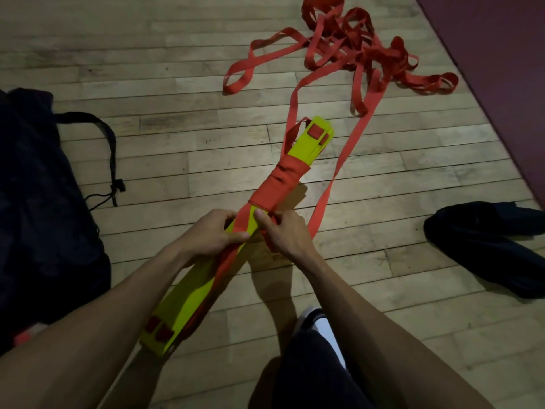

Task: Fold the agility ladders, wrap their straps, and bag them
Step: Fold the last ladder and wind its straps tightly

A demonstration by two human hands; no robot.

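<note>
Closest to me, at six o'clock, the person's dark trouser leg (312, 373) and a white shoe toe (309, 315) sit on the wooden floor (177, 160). Just above them, both forearms reach forward to the stacked yellow ladder rungs (188, 299), a long flat bundle held off the floor and slanting from seven o'clock up toward one o'clock.

The left hand (211, 233) curls around the bundle's left edge, thumb laid across the top and pressing a run of red strap (321, 202) against the yellow. The right hand (284, 231) grips the bundle's right edge, thumb on top of the yellow face, fingers folded around the strap where it passes under. The two hands are just beside each other, with the strap crossing between them.

Beyond the hands, toward twelve o'clock, red wraps (280, 181) are wound snugly around the middle of the bundle; the far yellow end sticks out past them, with small red tabs showing.

At nine o'clock lies a dark drawstring bag (38, 184), its cord trailing on the floor. At three o'clock lies a dark shoe-like shape (486, 240); I can't tell just what it is.

Farthest out, at one o'clock, the loose strap sprawls in a tangled heap (354, 45) beside a maroon mat (501, 54).
</note>
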